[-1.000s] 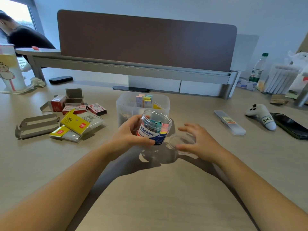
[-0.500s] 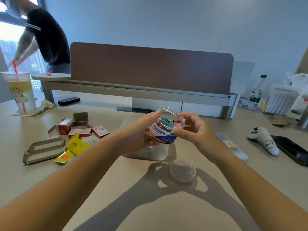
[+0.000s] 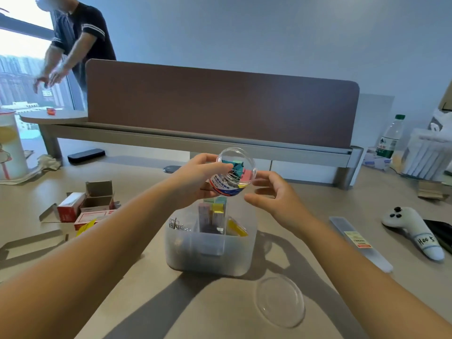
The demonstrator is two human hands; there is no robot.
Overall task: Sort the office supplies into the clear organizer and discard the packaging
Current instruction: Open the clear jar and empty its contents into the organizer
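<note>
Both hands raised, left hand [image 3: 193,177] gripping jar [image 3: 232,174]

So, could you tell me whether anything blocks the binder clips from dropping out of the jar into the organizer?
Nothing visible does: the jar is open, its lid lies on the desk, and the organizer sits open-topped directly below.

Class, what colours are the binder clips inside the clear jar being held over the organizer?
Teal, pink and yellow binder clips show in the jar, seen in the head view.

Bright window light, wide-angle edge distortion
</note>
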